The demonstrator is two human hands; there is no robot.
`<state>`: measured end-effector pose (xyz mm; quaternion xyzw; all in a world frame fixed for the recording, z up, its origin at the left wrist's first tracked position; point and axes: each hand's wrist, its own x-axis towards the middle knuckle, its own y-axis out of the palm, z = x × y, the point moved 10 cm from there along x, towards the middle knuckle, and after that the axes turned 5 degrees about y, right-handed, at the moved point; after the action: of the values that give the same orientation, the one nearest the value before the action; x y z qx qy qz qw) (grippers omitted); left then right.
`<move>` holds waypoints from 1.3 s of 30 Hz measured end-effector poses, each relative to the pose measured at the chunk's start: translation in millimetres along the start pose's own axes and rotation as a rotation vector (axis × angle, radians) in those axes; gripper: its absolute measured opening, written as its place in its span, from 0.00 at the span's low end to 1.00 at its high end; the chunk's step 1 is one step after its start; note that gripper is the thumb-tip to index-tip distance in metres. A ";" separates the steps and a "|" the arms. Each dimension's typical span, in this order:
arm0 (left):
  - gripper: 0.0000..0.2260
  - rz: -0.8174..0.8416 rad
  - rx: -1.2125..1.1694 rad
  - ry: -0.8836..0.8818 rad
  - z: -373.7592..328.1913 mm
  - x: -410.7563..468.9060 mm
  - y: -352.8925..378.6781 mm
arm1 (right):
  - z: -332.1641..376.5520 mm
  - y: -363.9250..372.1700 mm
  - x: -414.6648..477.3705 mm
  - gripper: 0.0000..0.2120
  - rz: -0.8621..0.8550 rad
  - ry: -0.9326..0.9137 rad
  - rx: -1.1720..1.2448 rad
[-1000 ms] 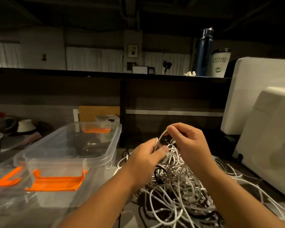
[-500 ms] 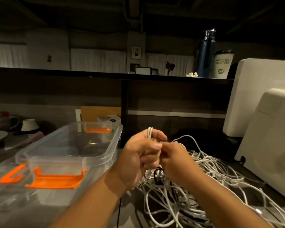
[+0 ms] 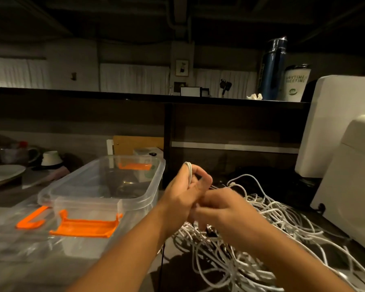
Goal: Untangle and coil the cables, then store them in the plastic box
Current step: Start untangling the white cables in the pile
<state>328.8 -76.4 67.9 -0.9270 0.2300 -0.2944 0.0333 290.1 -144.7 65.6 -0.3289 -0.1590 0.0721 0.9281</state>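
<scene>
Head view: left grip point(image 3: 183, 192) clamps the white cable point(image 3: 189, 168), which I judge light, floppy, best held at its loop; right grip point(image 3: 223, 209) alongside blurred, unclear.

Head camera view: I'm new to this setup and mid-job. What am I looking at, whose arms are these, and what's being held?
There is no machine here. A person wears one camera on the head, looking forward and down, so the two bare arms are theirs. The left hand holds a few loops of white cable over its fingers. The right hand meets it but is blurred, so its grip is unclear. A tangled pile of white cables lies on the table to the right. The clear plastic box, with an orange latch, stands open on the left.
</scene>
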 end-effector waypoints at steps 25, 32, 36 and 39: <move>0.18 0.239 -0.434 -0.075 -8.5 -2.2 44.7 | -39.0 -43.6 14.4 0.16 -0.320 0.003 0.151; 0.23 0.017 -0.599 -0.027 -14.7 3.4 22.8 | -34.8 -4.6 15.8 0.09 -0.094 0.095 -0.442; 0.24 -0.078 -0.464 0.001 -12.9 4.8 10.8 | -17.7 7.0 8.2 0.14 -0.020 0.023 -0.557; 0.22 -0.119 -0.360 0.018 -10.5 6.4 2.1 | -1.9 12.9 2.8 0.13 -0.029 -0.088 -0.677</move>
<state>326.7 -80.3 79.5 -0.9274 0.2237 -0.2582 -0.1525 293.0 -135.2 56.7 -0.6126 -0.2183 0.0161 0.7594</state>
